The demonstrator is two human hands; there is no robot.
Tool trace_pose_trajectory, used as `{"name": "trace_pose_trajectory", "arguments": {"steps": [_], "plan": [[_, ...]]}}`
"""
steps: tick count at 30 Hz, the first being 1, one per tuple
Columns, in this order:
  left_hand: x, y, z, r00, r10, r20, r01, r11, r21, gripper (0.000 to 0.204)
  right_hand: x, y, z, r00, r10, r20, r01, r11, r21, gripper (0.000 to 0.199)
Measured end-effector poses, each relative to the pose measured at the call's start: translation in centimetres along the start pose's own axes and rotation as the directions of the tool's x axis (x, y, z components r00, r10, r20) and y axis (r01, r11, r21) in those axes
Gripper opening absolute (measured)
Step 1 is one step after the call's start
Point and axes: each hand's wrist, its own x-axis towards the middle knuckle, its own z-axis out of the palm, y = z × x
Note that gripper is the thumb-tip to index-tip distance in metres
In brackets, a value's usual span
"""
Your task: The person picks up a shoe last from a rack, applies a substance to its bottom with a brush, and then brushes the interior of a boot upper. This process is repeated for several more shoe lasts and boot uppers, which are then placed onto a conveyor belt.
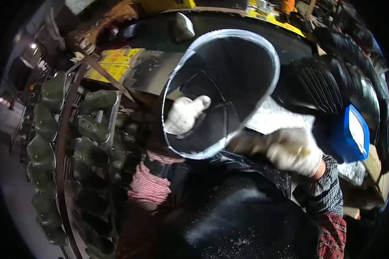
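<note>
A large black hollow piece with a whitish rim [275, 64] tilts its wide mouth toward me; faint seams run along its dark inside. My left hand [185, 114], in a whitish glove, shows within that mouth near the left rim. Its fingers look curled with one digit pointing right; what they grip, if anything, is hidden. By the lower right of the rim, my right hand [294, 151], also gloved, is closed and smeared by motion. A brownish blurred thing [250, 143] extends from it toward the rim. Shiny black material [242, 203] covers my lap area.
Racks with several dark green boot-like shapes [43, 168] stand at left. A blue container [350, 134] sits at right, below ribbed black pieces [315, 84]. Silvery wrapping [281, 115] lies behind my right hand. Yellow-printed cardboard [116, 62] lies on the bench at upper left.
</note>
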Motion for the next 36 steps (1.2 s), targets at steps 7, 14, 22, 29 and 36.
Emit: {"name": "trace_pose_trajectory", "arguments": {"steps": [7,14,22,29,36], "plan": [[-2.4,-2.7,0.7,0.96,0.275,-0.041,-0.262,0.945,0.197,0.018,-2.3,-2.5,0.6,0.91,-0.39,-0.139,0.183,0.679,-0.711,0.019],[-4.1,-2.8,4.7,0.94,0.27,-0.209,-0.317,0.916,-0.245,0.035,0.0,1.7,-5.2,0.635,-0.292,-0.715,0.12,0.952,-0.283,0.017],[5.8,-1.2,0.8,0.647,0.656,0.39,-0.674,0.251,0.695,0.025,-6.0,7.9,-1.3,0.751,-0.101,-0.652,-0.079,0.967,-0.241,0.016],[20.1,0.8,0.0,0.758,0.65,-0.047,-0.484,0.61,0.627,0.026,-6.9,7.5,-2.9,0.806,-0.177,-0.566,-0.084,0.91,-0.405,0.021],[-4.5,2.4,-1.9,0.579,0.692,-0.431,-0.738,0.669,0.083,0.042,-5.6,6.7,-1.2,0.887,-0.134,-0.442,0.057,0.982,-0.183,0.022]]}}
